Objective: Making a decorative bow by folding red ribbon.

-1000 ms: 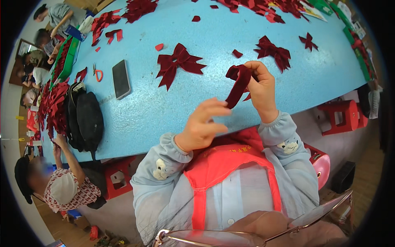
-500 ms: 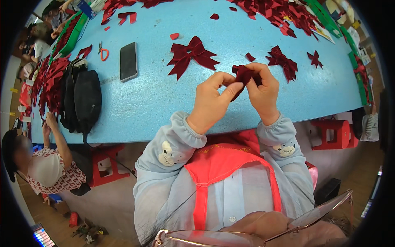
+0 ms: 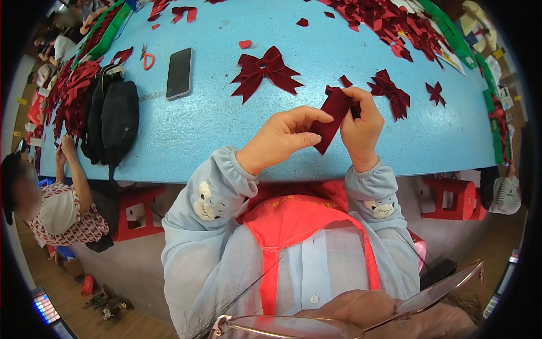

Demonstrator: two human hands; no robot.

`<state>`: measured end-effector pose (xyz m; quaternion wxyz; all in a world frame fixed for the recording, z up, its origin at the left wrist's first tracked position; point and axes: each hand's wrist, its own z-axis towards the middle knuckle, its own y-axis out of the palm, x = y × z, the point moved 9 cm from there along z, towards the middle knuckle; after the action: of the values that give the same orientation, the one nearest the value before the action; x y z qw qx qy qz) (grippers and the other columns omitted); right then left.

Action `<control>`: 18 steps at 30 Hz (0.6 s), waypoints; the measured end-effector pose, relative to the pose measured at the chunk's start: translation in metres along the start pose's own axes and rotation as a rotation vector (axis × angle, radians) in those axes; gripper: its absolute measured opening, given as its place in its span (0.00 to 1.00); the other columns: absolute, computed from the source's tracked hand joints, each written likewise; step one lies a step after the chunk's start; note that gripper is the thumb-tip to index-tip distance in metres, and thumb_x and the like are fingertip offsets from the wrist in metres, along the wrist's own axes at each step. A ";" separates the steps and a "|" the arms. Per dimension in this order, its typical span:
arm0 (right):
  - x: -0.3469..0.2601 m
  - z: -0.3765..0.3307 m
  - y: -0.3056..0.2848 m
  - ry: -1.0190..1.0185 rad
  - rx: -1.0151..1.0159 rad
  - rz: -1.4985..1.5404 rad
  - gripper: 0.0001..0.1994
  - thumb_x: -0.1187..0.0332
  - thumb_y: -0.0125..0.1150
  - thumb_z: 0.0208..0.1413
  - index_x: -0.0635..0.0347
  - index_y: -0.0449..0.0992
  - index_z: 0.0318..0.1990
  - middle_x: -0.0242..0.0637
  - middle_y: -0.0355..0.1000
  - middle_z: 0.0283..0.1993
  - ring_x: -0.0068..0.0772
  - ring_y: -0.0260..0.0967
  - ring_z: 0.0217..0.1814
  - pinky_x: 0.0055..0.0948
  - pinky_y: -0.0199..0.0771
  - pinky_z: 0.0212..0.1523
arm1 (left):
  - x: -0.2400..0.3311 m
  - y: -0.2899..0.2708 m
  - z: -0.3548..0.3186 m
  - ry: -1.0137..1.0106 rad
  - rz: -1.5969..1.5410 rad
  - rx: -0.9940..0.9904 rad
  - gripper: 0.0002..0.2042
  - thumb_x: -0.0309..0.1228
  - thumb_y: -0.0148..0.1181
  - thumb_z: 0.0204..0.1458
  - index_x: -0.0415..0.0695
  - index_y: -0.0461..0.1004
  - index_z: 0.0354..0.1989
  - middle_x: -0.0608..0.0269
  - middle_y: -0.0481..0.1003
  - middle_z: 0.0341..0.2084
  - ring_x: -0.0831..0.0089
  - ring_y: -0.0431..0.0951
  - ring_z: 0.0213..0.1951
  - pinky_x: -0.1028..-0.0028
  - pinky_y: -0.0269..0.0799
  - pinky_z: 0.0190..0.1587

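Observation:
Over the near part of the table, I hold a piece of dark red velvet ribbon (image 3: pixel 333 113) with its pointed tail hanging down. My right hand (image 3: pixel 363 121) pinches its upper part, and the folds behind these fingers are partly hidden. At the ribbon's left edge, the thumb and forefinger of my left hand (image 3: pixel 285 134) rest a little apart on the tail. Beyond my hands lies a large dark red bow (image 3: pixel 265 72). Another bow (image 3: pixel 389 93) is to the right of my right hand, and a smaller bow (image 3: pixel 435 93) sits farther right.
Left of the bows are a phone (image 3: pixel 179 73), orange-handled scissors (image 3: pixel 147 59) and a black pouch (image 3: pixel 119 121). Red ribbon heaps cover the far right (image 3: pixel 389 25) and left (image 3: pixel 68 93). A person (image 3: pixel 59 209) works at the left edge. Red stools (image 3: pixel 451 199) stand below the table.
The ribbon has turned and unfolded so its long tail now shows. My left hand has shifted left and its finger and thumb have spread; my right hand still grips the top.

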<state>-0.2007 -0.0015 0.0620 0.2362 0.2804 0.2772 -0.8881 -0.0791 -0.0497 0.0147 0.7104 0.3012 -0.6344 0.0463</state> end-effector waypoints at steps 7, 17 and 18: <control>-0.002 -0.004 0.001 -0.016 0.003 0.030 0.11 0.84 0.53 0.46 0.64 0.71 0.38 0.31 0.71 0.29 0.17 0.67 0.29 0.17 0.67 0.30 | -0.006 -0.001 0.001 -0.006 0.060 0.047 0.18 0.17 0.53 0.47 0.42 0.68 0.49 0.65 0.72 0.36 0.80 0.71 0.36 0.78 0.69 0.39; 0.014 -0.014 0.022 0.308 -0.123 0.224 0.07 0.80 0.56 0.47 0.64 0.71 0.35 0.32 0.72 0.26 0.16 0.68 0.27 0.18 0.67 0.27 | 0.036 -0.020 -0.016 0.566 0.789 0.346 0.13 0.17 0.55 0.47 0.42 0.71 0.42 0.62 0.71 0.38 0.80 0.71 0.28 0.79 0.69 0.28; 0.014 -0.016 0.027 0.336 -0.151 0.225 0.06 0.79 0.57 0.47 0.65 0.71 0.34 0.34 0.73 0.26 0.17 0.69 0.26 0.19 0.68 0.27 | 0.042 -0.026 -0.019 0.615 0.776 0.419 0.12 0.18 0.55 0.47 0.43 0.71 0.40 0.62 0.71 0.38 0.79 0.71 0.27 0.79 0.69 0.27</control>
<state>-0.1899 -0.0152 0.0327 0.3046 0.4353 0.3455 -0.7735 -0.0427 -0.0746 0.0442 0.7189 0.1523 -0.4389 0.5171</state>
